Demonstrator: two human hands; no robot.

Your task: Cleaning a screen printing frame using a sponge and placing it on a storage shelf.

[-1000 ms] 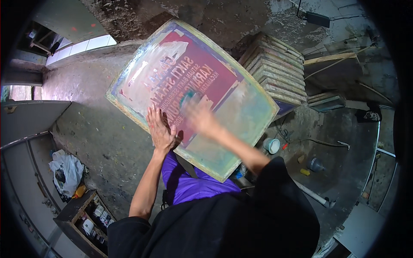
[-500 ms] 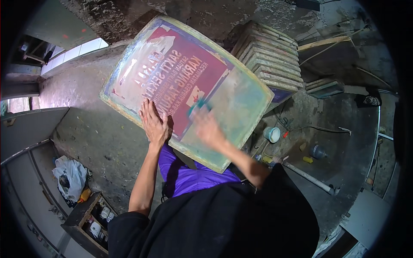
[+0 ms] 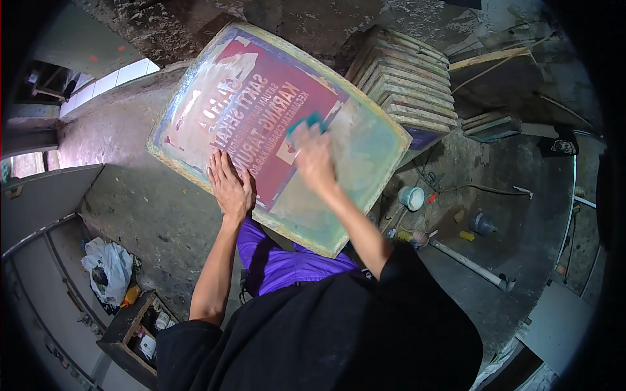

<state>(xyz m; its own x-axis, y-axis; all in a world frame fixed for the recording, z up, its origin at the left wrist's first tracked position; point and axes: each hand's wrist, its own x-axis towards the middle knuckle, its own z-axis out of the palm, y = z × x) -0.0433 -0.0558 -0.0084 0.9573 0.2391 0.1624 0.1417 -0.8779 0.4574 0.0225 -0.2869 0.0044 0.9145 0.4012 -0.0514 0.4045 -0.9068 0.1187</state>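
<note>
Right in front of you, with its near corner over your purple trousers [image 3: 270,267], was the framed screen [image 3: 365,140], turned cornerwise, its reddish lettered panel [image 3: 267,107] to the far left and a cloudy greenish stretch to the near right. Your left hand [image 3: 231,189] lay open on the near-left edge, palm by the rim [image 3: 297,240] and fingers stretched over the panel, gripping nothing that showed. Your right hand [image 3: 314,159] was closed over a teal pad [image 3: 306,127] near the panel's right side; the fingers were blurred, so you couldn't have told how hard they squeezed.

The screen looked broad but fairly light, likely awkward more for its width than its weight. The rim seemed stiff and was the sensible place to take hold, one hand on each of two opposite sides. The face inside looked thin and taut, so it would probably have given a little under a push and could have torn if poked; a flat palm suited it better than fingertips. If wet, it might have been slippery. The pad looked soft, best held from above.

To the right stood a stack of similar frames [image 3: 414,94], with a white tub [image 3: 411,199] nearer you.
</note>
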